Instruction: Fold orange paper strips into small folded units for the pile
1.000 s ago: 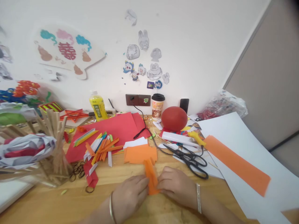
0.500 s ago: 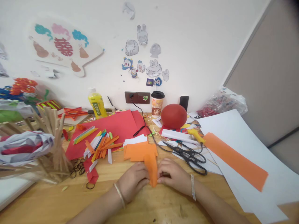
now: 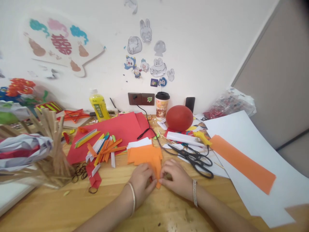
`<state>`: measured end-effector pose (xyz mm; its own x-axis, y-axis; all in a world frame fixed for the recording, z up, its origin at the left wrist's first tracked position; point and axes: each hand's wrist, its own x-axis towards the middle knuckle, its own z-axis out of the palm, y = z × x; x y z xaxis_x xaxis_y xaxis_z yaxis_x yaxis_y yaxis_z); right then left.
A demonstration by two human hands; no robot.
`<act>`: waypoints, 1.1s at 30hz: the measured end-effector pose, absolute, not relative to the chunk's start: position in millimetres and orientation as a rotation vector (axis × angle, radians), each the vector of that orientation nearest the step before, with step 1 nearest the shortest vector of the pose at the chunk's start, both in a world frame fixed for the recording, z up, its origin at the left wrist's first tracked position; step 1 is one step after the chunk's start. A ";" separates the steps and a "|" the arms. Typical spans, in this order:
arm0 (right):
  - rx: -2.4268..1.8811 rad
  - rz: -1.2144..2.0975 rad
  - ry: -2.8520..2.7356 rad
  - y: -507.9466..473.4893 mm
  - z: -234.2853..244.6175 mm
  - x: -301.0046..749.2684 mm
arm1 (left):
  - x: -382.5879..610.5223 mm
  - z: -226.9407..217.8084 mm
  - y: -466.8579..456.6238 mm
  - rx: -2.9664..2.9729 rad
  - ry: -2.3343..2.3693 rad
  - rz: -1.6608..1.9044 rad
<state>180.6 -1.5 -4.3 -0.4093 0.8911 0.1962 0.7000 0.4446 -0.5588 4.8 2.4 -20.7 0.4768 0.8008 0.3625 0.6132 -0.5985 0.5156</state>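
A narrow folded orange paper strip [image 3: 157, 172] lies on the wooden table [image 3: 72, 209] in front of me. My left hand [image 3: 141, 182] pinches its left edge and my right hand [image 3: 175, 177] pinches its right edge, fingertips almost meeting over the paper. Each wrist wears a thin silver bangle. Just beyond the strip lies a stack of orange paper pieces [image 3: 143, 154] on white sheets.
Black scissors [image 3: 196, 161] lie right of my hands, with a yellow glue gun [image 3: 202, 138] and a red ball [image 3: 179, 118] behind. A long orange strip [image 3: 241, 162] rests on white card at right. Red paper [image 3: 120, 129], coloured strips [image 3: 103, 149] and wooden sticks [image 3: 51, 141] lie left.
Both hands and the orange strip have slid away from me toward the orange stack, and more of the strip is now covered by my fingers. The view has tilted slightly.
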 end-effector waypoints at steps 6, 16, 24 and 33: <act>-1.349 0.514 -2.233 -4.1 -5.4 179.4 | 8.0 -14.6 1.0 2.493 1.442 0.675; -1.391 0.487 -2.202 -10.4 -5.4 175.3 | 7.2 -9.9 2.7 2.516 1.545 0.536; -1.368 0.571 -2.183 -10.6 -3.7 177.3 | 7.0 -12.5 2.9 2.551 1.558 0.509; -1.312 0.558 -2.048 -4.6 -14.1 177.5 | 8.8 -9.1 1.4 2.542 1.610 0.430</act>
